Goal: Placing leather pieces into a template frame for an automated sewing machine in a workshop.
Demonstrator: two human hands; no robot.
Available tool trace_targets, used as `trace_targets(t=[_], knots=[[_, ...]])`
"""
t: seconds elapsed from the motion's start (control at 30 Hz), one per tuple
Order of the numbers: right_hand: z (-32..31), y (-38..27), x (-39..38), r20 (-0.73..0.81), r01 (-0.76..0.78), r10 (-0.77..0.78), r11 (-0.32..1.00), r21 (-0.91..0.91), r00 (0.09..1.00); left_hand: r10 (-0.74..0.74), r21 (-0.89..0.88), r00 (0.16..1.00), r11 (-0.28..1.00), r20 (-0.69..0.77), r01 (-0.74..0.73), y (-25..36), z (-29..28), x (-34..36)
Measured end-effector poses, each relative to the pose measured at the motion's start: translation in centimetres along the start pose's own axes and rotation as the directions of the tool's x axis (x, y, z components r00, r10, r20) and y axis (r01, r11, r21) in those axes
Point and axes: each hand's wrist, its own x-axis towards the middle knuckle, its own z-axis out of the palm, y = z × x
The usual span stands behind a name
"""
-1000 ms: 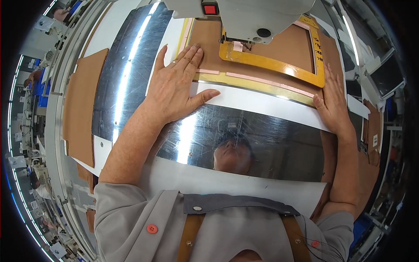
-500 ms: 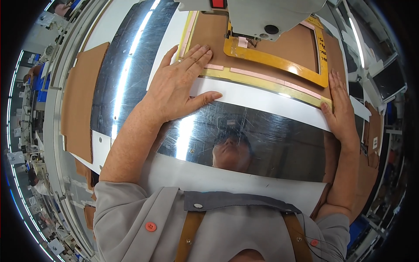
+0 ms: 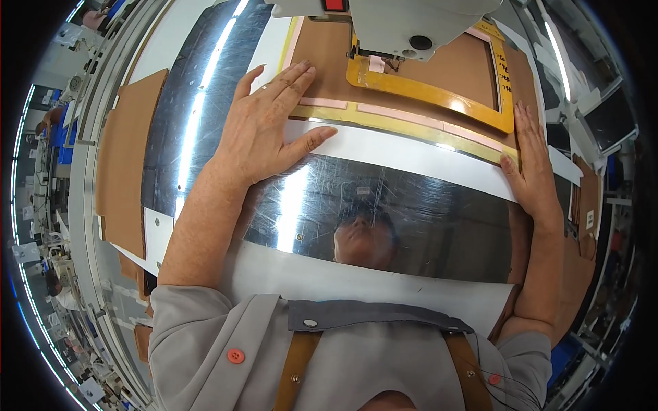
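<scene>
My left hand [image 3: 264,123] lies flat, fingers spread, on the left part of a brown panel [image 3: 452,68] and the white board edge beside it. A yellow template frame [image 3: 439,92] with pink tape strips clamps the brown panel under a grey-white sewing machine head [image 3: 411,24]. My right hand [image 3: 531,168] presses flat against the right end of the yellow frame, fingers pointing away from me. Neither hand grips anything. A shiny metal table plate [image 3: 411,219] lies between my arms.
A brown cardboard-like sheet [image 3: 127,151] rests on the white table top at the left. More brown pieces sit at the right rim [image 3: 582,205]. The curved metal table edge [image 3: 82,171] runs down the left, with a workshop floor beyond.
The yellow frame and brown panel have shifted toward the right and nearer to me under the machine head. Both hands moved along with it, staying flat.
</scene>
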Motion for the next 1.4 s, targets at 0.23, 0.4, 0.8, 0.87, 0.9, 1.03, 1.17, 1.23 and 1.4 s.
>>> trace_targets(t=[0.23,0.4,0.8,0.87,0.9,1.03,1.17,1.23,1.4], knots=[[-2.1,1.3,-1.0,0.047,-0.030,0.035,0.995,-0.094,0.998,-0.010,-0.108,0.999,0.994,0.051,0.015,0.0,-1.6,0.9],[-2.1,3.9,-2.2,0.090,-0.094,0.093,0.996,0.005,0.992,0.024,-0.097,1.000,0.995,0.014,-0.022,-0.1,-1.6,0.6],[-3.9,5.2,-3.5,0.229,-0.147,0.140,0.989,0.015,0.963,0.010,-0.082,1.000,0.997,0.005,-0.009,-0.2,-1.0,0.6],[-4.4,5.4,-3.6,0.224,-0.142,0.132,0.990,0.029,0.966,0.012,-0.068,1.000,0.998,-0.001,-0.012,-0.1,-1.1,0.7],[-4.7,5.4,-3.6,0.251,-0.155,0.141,0.987,0.037,0.958,0.013,-0.051,1.000,0.999,-0.014,-0.013,0.0,-1.1,0.8],[-5.0,5.3,-4.0,0.234,-0.161,0.150,0.987,0.026,0.961,0.004,-0.042,0.998,0.999,-0.059,-0.006,0.0,-0.8,0.9],[-6.9,5.5,-3.5,0.358,-0.156,0.148,0.988,-0.009,0.922,0.001,-0.015,0.997,1.000,-0.083,-0.002,-0.1,-1.1,0.9],[-7.4,4.9,-3.2,0.426,-0.286,0.248,0.958,0.025,0.870,0.024,0.002,0.994,1.000,-0.107,-0.024,-0.4,-0.7,1.0],[-5.2,4.3,-3.1,-0.036,-0.071,0.079,0.982,0.173,0.996,-0.004,0.030,0.989,0.999,-0.147,0.009,-0.6,-1.1,0.7]])
